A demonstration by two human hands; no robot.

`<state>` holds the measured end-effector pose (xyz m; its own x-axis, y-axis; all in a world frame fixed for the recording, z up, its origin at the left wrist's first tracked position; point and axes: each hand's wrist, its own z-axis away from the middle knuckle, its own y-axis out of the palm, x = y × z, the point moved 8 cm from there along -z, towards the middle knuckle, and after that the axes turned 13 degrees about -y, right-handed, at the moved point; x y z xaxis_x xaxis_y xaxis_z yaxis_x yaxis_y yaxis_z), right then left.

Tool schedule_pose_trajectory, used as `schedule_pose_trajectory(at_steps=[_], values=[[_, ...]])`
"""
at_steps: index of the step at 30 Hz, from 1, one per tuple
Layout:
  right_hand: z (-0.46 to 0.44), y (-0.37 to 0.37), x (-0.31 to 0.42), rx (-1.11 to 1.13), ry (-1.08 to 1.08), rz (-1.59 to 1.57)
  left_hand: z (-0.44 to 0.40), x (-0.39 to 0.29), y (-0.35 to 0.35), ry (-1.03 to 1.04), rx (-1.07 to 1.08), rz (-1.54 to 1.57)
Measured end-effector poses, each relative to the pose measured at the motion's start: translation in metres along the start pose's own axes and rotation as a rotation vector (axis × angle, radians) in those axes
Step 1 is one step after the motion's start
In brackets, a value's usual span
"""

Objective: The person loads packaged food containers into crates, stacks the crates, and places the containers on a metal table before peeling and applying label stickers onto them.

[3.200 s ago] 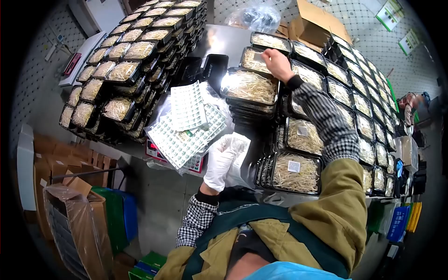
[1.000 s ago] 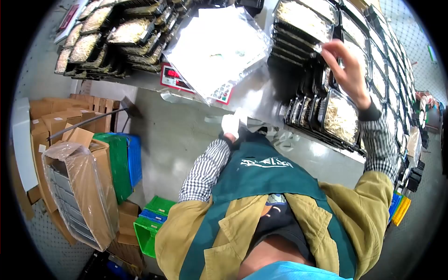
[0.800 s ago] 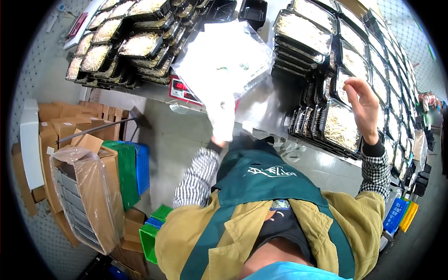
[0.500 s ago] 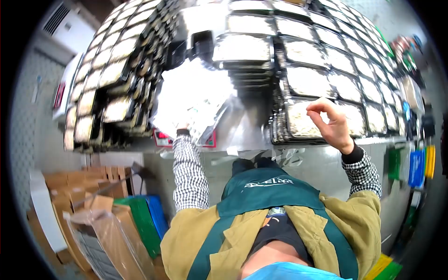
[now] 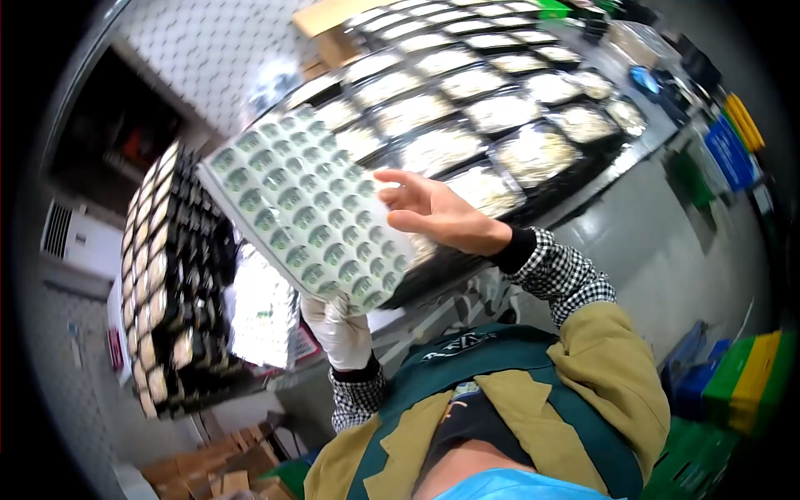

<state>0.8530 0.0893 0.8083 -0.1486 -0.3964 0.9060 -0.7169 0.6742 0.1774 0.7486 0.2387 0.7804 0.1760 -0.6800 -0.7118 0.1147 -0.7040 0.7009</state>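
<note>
A white sheet of round green-printed stickers (image 5: 308, 208) is held up by its lower edge in my gloved left hand (image 5: 337, 329). My bare right hand (image 5: 437, 212) is at the sheet's right edge, thumb and forefinger apart; whether a fingertip touches the sheet I cannot tell. Behind it lie rows of black trays filled with pale sprouts (image 5: 533, 154) under clear film. More sheets in a clear bag (image 5: 262, 312) lie on the table, left of my left hand.
Stacked sprout trays (image 5: 158, 275) stand at the left. A cardboard box (image 5: 333, 37) is at the back. Green and yellow crates (image 5: 750, 375) stand at the right, and cartons (image 5: 208, 458) lie on the floor at lower left. Part of a red-edged scale (image 5: 307, 342) shows near the bag.
My left hand has lifted a sticker sheet off the pile. My right hand has moved left to the sheet, its fingers now parted. The view has turned.
</note>
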Motion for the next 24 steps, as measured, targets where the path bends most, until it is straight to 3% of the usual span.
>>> schedule_pose_trajectory(at_steps=[2, 3, 5, 6, 9, 11, 13, 15, 16, 17, 19, 21, 23, 24], values=[[0.036, -0.050, 0.035, -0.097, 0.010, 0.148, -0.002, 0.052, 0.040, -0.113, 0.026, -0.016], [0.057, -0.078, 0.049, -0.121, 0.005, 0.189, -0.003, 0.080, 0.052, -0.171, 0.008, -0.179], [0.094, -0.144, 0.070, -0.232, -0.114, 0.268, -0.018, 0.118, 0.102, -0.173, 0.222, -0.421], [0.114, -0.177, 0.082, -0.211, -0.064, 0.337, -0.026, 0.131, 0.123, -0.216, 0.214, -0.456], [0.162, -0.253, 0.114, -0.123, 0.113, 0.685, -0.062, 0.144, 0.184, 0.124, 0.170, -0.576], [0.185, -0.279, 0.130, -0.011, 0.212, 0.792, -0.077, 0.159, 0.228, 0.248, 0.229, -0.826], [0.199, -0.290, 0.147, 0.024, 0.186, 0.794, -0.081, 0.193, 0.271, 0.095, 0.401, -0.972], [0.213, -0.303, 0.155, 0.118, 0.072, 0.850, -0.091, 0.244, 0.280, -0.340, 0.538, -0.593], [0.217, -0.304, 0.158, 0.164, 0.139, 0.909, -0.090, 0.261, 0.285, -0.519, 0.606, -0.502], [0.224, -0.314, 0.156, 0.160, 0.180, 0.908, -0.095, 0.276, 0.275, -0.475, 0.464, -0.552], [0.238, -0.332, 0.152, 0.143, 0.263, 0.906, -0.097, 0.290, 0.279, -0.331, 0.472, -0.716], [0.240, -0.339, 0.167, -0.007, 0.106, 1.004, -0.099, 0.309, 0.267, -0.397, 0.312, -0.751], [0.234, -0.326, 0.184, -0.092, -0.113, 1.191, -0.100, 0.311, 0.271, -0.189, 0.304, -0.820], [0.231, -0.317, 0.191, -0.110, -0.141, 1.303, -0.101, 0.311, 0.270, -0.143, 0.313, -0.999]])
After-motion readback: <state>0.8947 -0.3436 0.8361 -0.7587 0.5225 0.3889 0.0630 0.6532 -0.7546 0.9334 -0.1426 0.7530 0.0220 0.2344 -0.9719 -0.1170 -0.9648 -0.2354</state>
